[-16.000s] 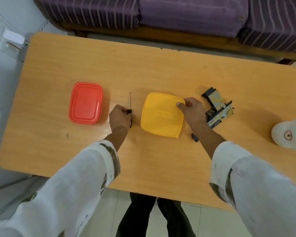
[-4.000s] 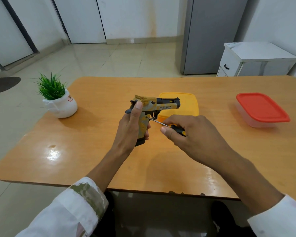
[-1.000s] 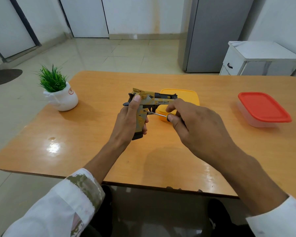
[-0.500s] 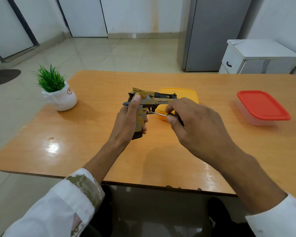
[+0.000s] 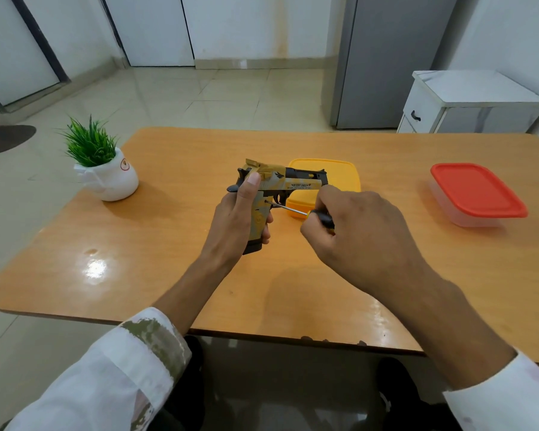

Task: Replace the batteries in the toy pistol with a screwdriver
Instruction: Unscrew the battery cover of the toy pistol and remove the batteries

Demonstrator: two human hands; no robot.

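Observation:
My left hand (image 5: pixel 235 223) grips the handle of the tan and black toy pistol (image 5: pixel 285 181), holding it upright above the wooden table (image 5: pixel 175 265) with the barrel pointing right. My right hand (image 5: pixel 360 234) is closed around the black handle of a small screwdriver (image 5: pixel 288 209). The thin metal shaft runs left from my fingers, and its tip touches the side of the pistol's grip, just below the slide. The lower end of the grip sticks out under my left fingers.
A yellow lidded box (image 5: pixel 336 178) sits right behind the pistol. A clear box with a red lid (image 5: pixel 476 192) stands at the right. A white pot with a green plant (image 5: pixel 105 168) is at the table's left. A white cabinet (image 5: pixel 467 104) stands beyond.
Over the last second my right hand has rolled on the screwdriver, showing more of its shaft, while the tip stays on the grip. My left hand has held the pistol still.

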